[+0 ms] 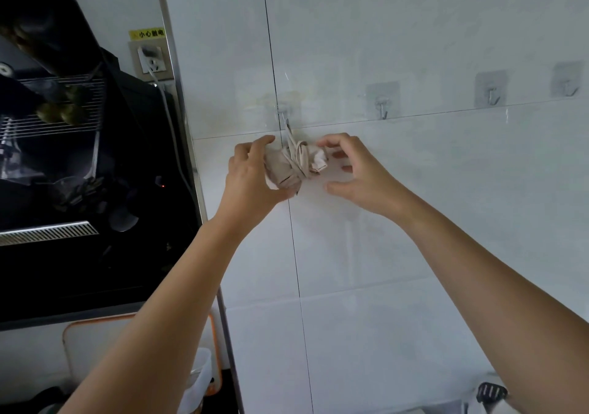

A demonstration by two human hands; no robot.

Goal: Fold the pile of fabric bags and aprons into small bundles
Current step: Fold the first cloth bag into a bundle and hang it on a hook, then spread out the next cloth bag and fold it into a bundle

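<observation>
A small beige fabric bundle (294, 165), wrapped in its own straps, hangs against the white tiled wall. One strap runs up to a metal adhesive hook (284, 114). My left hand (251, 174) cups the bundle from the left, thumb under it and fingers over its top. Just right of the bundle, my right hand (353, 171) has its fingers spread, with the fingertips near or touching the cloth's right end.
Three more adhesive hooks (382, 101) line the wall to the right, all bare. A black range hood (63, 158) fills the left side, with a wall socket (152, 61) above it. A white and orange cutting board (95, 343) stands below the hood.
</observation>
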